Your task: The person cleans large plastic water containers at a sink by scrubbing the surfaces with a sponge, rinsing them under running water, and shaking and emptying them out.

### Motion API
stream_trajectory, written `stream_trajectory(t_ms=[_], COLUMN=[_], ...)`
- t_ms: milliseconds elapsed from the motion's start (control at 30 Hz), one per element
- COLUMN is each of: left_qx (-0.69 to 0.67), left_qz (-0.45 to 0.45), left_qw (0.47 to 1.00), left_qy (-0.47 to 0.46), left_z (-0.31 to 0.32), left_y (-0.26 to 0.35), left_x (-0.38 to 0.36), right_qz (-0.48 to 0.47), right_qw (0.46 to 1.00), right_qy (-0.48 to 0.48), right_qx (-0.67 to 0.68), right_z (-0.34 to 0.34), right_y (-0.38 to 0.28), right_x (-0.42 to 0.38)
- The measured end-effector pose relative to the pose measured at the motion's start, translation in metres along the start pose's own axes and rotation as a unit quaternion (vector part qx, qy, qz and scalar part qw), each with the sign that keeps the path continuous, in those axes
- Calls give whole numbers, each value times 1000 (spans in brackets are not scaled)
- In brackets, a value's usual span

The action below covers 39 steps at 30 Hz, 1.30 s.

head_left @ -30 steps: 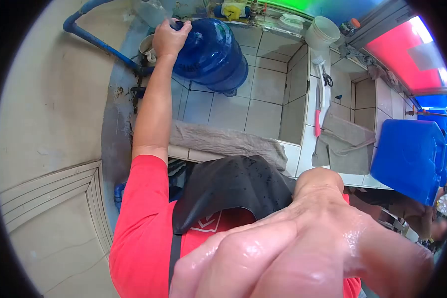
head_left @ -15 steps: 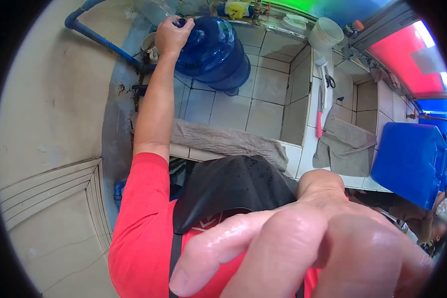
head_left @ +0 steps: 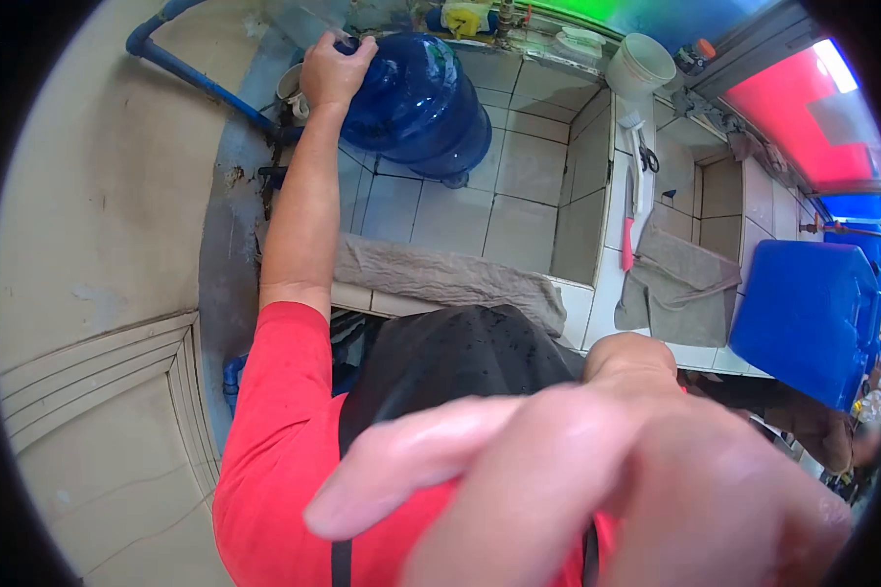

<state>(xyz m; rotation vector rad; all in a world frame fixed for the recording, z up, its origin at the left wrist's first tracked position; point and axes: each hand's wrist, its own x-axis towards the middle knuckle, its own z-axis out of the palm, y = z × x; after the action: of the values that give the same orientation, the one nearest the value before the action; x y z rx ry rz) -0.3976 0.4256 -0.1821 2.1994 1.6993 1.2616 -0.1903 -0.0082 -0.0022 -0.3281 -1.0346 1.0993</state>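
A large blue water bottle [head_left: 421,108] lies tilted in the tiled basin [head_left: 519,210], at the upper middle of the head view. My left hand [head_left: 338,70] is at its upper left end, with fingers curled round the neck. Close to the camera, my right hand [head_left: 597,470] fills the lower right, blurred, its fingers bent and apart, and nothing shows between them. A rolled grey cloth [head_left: 450,274] lies along the basin's near edge, below the bottle.
On the tiled ledge right of the basin lie a pink-handled knife [head_left: 628,235], black scissors [head_left: 647,157], a white brush [head_left: 633,121] and a grey cloth [head_left: 680,289]. A white bucket [head_left: 641,65] stands behind. A blue container [head_left: 803,318] is at the right; blue pipes [head_left: 201,83] run along the left wall.
My right hand has shifted slightly left and up and is more blurred. My left hand and the bottle have barely moved.
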Motion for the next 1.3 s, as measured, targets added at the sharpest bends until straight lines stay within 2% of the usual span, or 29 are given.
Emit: stream_trajectory(t_ms=[33, 67, 133, 167, 200, 233, 267, 300, 333, 400, 467, 500, 567, 700, 767, 900, 967, 1033, 1100, 1167, 1233, 1300], left_qx=[-13, -9, -3, -2, -9, -15, 11, 16, 13, 4, 15, 23, 10, 13, 9, 6, 6, 16, 46, 52, 18, 27], left_qz=[10, 8, 4, 4, 21, 39, 15, 13, 21, 15, 18, 20, 24, 10, 3, 17, 57, 105, 183, 275, 405, 409], left_qw=[1000, 1000, 1000, 1000, 1000, 999, 1000, 1000, 1000, 1000, 1000, 1000, 999, 1000, 1000, 1000, 998, 994, 975, 943, 906, 903], left_qy=[15, 17, 8, 13, 11, 10, 8, 12, 16, 4, 7, 4, 20, 5, 4, -1, 6, -32, -119, -181, -120, -129], left_z=[1, 0, -3, -2, -1, -1, -5, -6, -5, -7, -4, -1, 1, 0, -2, -3, -5, -9, -30, -39, -32, -18], left_y=[-2, -2, 2, 1, -1, -3, 3, 4, 3, 11, 11, 11, 13, 18, 19, 15, 14, 15, 42, 75, 104, 131], left_x=[-1, -3, -2, -1, -2, -1, -4, -5, -7, -9, -10, -12, -11, -12, -11, -10, -8, -5, -15, -37, -63, -83], right_qz=[1, 1, -3, -5, -7, -66, -8, 68, 203, 276, 383, 381, 482, 497, 535, 555, 529, 495, 452, 438, 453, 513], right_qw=[1000, 1000, 1000, 1000, 1000, 990, 1000, 993, 955, 886, 789, 791, 753, 736, 714, 705, 702, 734, 784, 818, 821, 797], right_qy=[-2, -3, -7, -10, -14, -127, -10, 25, 102, 98, 101, 100, 120, 141, 154, 174, 143, 171, 227, 265, 301, 309], right_qx=[0, 1, -2, -4, -5, 12, -25, -95, -191, -358, -469, -468, -432, -437, -425, -406, -454, -432, -360, -262, -173, -73], right_z=[38, -6, -31, 22, 23, -23, -39, -68, -100, -138, -189, -202, -219, -247, -268, -280, -276, -270, -223, -218, -218, -234], right_y=[10, -9, 43, 77, 79, 103, 117, 132, 154, 176, 211, 220, 229, 249, 261, 269, 269, 268, 227, 218, 220, 238], right_x=[-13, -6, 65, 70, 72, 83, 75, 68, 59, 28, -15, -29, -56, -102, -128, -134, -129, -126, -92, -85, -78, -78])
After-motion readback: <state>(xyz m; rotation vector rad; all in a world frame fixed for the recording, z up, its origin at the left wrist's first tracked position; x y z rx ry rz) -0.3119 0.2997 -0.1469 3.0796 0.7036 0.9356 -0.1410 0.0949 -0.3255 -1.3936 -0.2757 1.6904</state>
